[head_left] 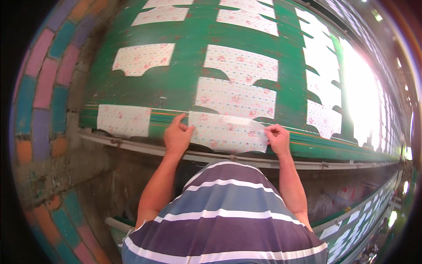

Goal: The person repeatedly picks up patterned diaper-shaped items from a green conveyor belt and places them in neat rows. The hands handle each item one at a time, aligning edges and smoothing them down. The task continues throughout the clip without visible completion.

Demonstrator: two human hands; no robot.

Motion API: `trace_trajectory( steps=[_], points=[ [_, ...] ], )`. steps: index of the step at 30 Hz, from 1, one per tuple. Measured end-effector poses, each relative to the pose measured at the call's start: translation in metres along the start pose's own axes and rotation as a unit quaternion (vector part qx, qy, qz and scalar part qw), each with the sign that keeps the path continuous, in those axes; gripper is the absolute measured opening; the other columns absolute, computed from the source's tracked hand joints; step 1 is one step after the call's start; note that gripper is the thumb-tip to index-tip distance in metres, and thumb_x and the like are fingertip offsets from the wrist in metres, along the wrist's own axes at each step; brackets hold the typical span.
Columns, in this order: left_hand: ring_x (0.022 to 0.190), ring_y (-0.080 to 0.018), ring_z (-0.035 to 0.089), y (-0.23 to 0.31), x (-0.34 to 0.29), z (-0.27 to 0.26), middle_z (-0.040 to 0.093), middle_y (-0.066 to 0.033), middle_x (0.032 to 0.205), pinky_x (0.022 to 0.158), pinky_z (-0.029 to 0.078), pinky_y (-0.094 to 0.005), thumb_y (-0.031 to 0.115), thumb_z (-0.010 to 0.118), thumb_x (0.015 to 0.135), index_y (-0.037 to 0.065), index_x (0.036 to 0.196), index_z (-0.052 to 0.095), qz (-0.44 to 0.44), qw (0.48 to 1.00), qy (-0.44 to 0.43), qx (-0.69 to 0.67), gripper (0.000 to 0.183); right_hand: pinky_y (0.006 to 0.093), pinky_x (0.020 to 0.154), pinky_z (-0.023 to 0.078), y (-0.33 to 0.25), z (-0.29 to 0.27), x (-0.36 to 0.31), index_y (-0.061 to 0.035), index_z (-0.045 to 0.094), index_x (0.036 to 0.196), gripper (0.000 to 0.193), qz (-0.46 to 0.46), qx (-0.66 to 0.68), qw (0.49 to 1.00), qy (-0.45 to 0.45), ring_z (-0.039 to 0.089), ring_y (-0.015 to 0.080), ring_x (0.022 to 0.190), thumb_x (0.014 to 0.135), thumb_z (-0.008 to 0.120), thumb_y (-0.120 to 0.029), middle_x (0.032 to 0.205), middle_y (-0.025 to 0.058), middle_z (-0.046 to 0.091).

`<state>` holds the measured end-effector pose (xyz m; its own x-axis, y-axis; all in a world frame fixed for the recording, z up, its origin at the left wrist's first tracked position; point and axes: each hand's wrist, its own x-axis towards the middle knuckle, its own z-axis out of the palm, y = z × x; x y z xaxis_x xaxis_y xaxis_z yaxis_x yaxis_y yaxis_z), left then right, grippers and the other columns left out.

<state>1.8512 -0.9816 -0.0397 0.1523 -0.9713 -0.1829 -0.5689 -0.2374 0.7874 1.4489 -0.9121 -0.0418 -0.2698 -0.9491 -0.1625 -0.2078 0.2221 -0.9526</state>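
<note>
Nearest me is the person's striped shirt (224, 220), purple, blue and white, filling six o'clock. Just past it the two forearms reach up to a cut piece of white fabric printed with small pink flowers (228, 131), lying at the near edge of the long green table (184, 79), about the centre of the view. The left hand (177, 135) pinches the piece's left end between thumb and fingers; the right hand (278, 137) grips its right end the same way, fingers curled over the top edge. The piece looks slightly lifted along that top edge.

As I judge it, the thin cloth could crease or go down skewed if one hand pulls ahead of the other, and it could slip off the edge toward the metal rail (145, 147) just below.

At nine o'clock of the hands lies another floral piece (124, 119) on the same edge. Farther up, toward twelve, more cut pieces (239, 64) sit in rows on the green surface, close enough to be nudged. At nine to ten o'clock stands a wall of painted bricks (41, 83). Glare washes out the table toward three o'clock.
</note>
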Motion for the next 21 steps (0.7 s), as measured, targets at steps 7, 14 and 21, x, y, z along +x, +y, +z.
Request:
trace_trajectory(
  steps=[7, 14, 21],
  points=[
    [0.076, -0.0117, 0.069, -0.007, 0.004, 0.003, 0.074, -0.0038, 0.085, 0.073, 0.057, -0.0305, 0.008, 0.090, 0.087, 0.007, 0.148, 0.068, 0.013, 1.000, -0.011, -0.015, 0.064, 0.0343, 0.067, 0.060, -0.055, 0.006, -0.060, -0.0041, 0.083, 0.096, 0.017, -0.132, -0.074, 0.973, -0.174, 0.075, 0.0210, 0.082, 0.086, 0.078, 0.007, 0.091, 0.0098, 0.076],
    [0.077, -0.0141, 0.073, -0.008, 0.004, 0.002, 0.077, -0.0071, 0.086, 0.076, 0.060, -0.0333, 0.007, 0.089, 0.088, 0.005, 0.147, 0.069, 0.015, 0.999, -0.012, -0.031, 0.063, 0.0323, 0.069, 0.059, -0.058, 0.003, -0.055, -0.0034, 0.084, 0.099, 0.014, -0.106, -0.069, 0.986, -0.105, 0.073, 0.0209, 0.079, 0.089, 0.079, 0.005, 0.090, 0.0100, 0.076],
    [0.078, -0.0123, 0.071, -0.008, 0.002, 0.003, 0.077, -0.0064, 0.086, 0.077, 0.059, -0.0318, 0.005, 0.088, 0.089, 0.004, 0.148, 0.068, 0.006, 0.999, -0.014, -0.048, 0.063, 0.0330, 0.073, 0.062, -0.019, -0.002, -0.011, -0.0023, 0.081, 0.116, 0.025, 0.014, -0.086, 0.994, 0.060, 0.077, 0.0179, 0.079, 0.092, 0.085, -0.007, 0.096, 0.0095, 0.083]
  ],
)
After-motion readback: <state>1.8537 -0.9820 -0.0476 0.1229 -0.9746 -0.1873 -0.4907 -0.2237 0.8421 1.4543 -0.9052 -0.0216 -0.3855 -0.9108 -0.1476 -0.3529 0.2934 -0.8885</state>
